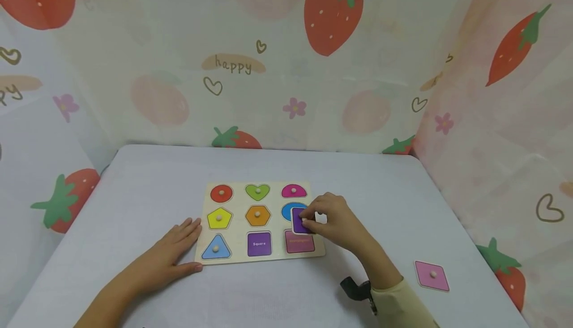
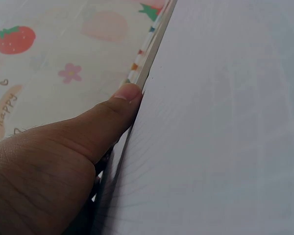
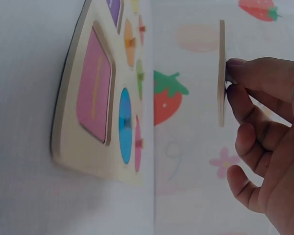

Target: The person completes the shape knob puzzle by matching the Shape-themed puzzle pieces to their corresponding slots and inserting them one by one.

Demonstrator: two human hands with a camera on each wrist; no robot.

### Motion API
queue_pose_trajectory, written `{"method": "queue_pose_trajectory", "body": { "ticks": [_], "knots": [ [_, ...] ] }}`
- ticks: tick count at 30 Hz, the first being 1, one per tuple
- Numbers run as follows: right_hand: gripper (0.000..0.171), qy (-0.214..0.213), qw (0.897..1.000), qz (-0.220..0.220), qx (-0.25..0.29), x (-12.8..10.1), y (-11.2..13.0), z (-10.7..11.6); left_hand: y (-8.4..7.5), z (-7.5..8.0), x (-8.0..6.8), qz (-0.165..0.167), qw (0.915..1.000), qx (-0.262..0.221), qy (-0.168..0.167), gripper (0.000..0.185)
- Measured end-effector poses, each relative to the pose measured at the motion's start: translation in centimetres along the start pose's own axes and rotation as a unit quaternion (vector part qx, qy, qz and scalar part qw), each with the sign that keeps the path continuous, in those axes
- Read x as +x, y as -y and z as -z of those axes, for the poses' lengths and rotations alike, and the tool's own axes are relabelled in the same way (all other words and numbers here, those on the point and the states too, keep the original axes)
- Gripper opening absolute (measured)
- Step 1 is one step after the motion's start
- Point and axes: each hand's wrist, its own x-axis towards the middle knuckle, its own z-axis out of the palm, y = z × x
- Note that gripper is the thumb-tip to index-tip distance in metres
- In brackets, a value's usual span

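Observation:
My right hand [image 1: 334,220] pinches the knob of a purple square puzzle piece [image 1: 297,222] between thumb and fingertips. The piece is held up above the board, edge-on in the right wrist view, overlapping the blue oval piece [image 3: 125,142] in the head view. Below it lies a wooden shape puzzle board [image 1: 235,226] with several knobbed pieces seated. A purple recess [image 1: 259,249] marked "Square" and a pink rectangular recess [image 3: 95,85] hold no piece. My left hand [image 1: 172,251] rests flat on the table, fingertips and thumb against the board's left edge.
A pink knobbed piece [image 1: 429,282] lies on the white table [image 1: 380,184], to the right of my right forearm. A black strap-like item [image 1: 355,289] sits at the right wrist. Strawberry-printed cloth [image 1: 286,79] stands behind and along both sides.

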Motion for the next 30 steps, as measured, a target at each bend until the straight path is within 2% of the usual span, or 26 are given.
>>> {"method": "queue_pose_trajectory", "body": {
  "ticks": [5, 10, 17, 22, 30],
  "knots": [
    [0.01, 0.004, 1.0, 0.014, -0.012, 1.1, 0.8, -0.2, 0.0, -0.1, 0.4, 0.003, 1.0, 0.005, 0.003, 0.101],
    [0.01, 0.023, 1.0, 0.0, -0.012, 1.8, 1.6, -1.0, 0.1, -0.3, 0.4, 0.011, 0.9999, 0.002, 0.011, 0.102],
    [0.009, 0.033, 0.999, 0.006, -0.004, 2.8, 3.1, -2.2, 0.4, -0.2, 0.0, -0.01, 0.9999, 0.002, -0.007, 0.101],
    [0.011, 0.039, 0.999, 0.017, -0.006, 2.9, 3.6, -3.7, 0.3, -0.1, -0.2, -0.007, 1.0, -0.005, -0.005, 0.102],
    [0.012, 0.042, 0.999, 0.016, -0.016, 2.8, 3.9, -6.2, 0.2, 0.0, 0.0, -0.021, 0.9997, -0.009, -0.009, 0.1]
  ]
}}
